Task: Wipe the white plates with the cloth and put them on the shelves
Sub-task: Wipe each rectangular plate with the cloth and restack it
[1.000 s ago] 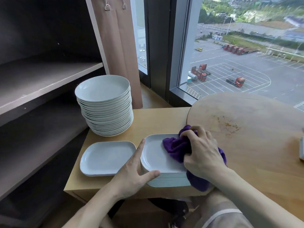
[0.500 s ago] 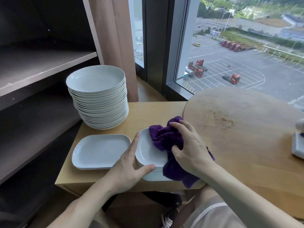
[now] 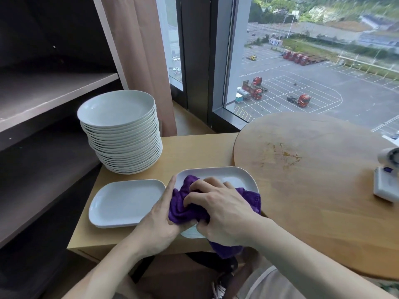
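Since the frame before, the right hand [image 3: 222, 210] had dragged the purple cloth [image 3: 185, 206] to the near-left corner of the top plate [image 3: 233, 178], baring its far rim. On my left, dark open-fronted shelves [image 3: 54, 93] stood just beside the bench [image 3: 194, 152]. A tall stack of round plates [image 3: 121, 130], glossy white, filled the bench's far-left corner. A single rounded-rectangle plate [image 3: 125, 203] lay flat in front of it. The left hand [image 3: 159, 221] braced the top plate's left edge, forefinger straight, thumb hidden. That plate capped a low stack at the bench's near edge. The right hand's fingers were bunched round the fuzzy cloth. A scuffed round wooden board [image 3: 313, 180] overlapped the bench's right side.
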`<state>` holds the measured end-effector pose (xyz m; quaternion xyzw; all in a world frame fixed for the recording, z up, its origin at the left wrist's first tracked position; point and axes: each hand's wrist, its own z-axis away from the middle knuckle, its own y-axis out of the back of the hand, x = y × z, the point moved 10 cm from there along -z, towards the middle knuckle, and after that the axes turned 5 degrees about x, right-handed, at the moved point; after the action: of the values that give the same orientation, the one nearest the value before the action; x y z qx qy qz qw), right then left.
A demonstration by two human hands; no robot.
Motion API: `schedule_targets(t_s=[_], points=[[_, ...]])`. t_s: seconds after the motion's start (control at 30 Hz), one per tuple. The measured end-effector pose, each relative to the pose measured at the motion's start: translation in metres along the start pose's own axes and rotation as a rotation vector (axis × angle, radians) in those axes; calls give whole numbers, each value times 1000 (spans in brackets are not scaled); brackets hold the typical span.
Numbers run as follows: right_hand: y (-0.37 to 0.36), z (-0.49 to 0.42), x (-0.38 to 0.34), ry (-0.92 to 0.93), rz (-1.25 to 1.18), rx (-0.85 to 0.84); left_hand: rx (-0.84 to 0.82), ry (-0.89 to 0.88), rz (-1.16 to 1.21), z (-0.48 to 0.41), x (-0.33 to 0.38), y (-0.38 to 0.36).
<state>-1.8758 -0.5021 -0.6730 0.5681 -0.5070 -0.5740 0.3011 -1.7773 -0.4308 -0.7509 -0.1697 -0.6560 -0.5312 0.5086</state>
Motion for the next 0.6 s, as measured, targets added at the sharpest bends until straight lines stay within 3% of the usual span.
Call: schedule_targets(t_s=[0.1,0.33,0.47,0.6], points=[[5,0,3,6,102,-46,-1,20,-30,-1,-5,2],[30,7,53,-167,254,-94,3,-9,12,1,1,1],[34,10,81,-293,245,18,5,-2,23,0,0,-2],[34,9,84,-298,189,149,-9,-19,-29,0,-2,-11]])
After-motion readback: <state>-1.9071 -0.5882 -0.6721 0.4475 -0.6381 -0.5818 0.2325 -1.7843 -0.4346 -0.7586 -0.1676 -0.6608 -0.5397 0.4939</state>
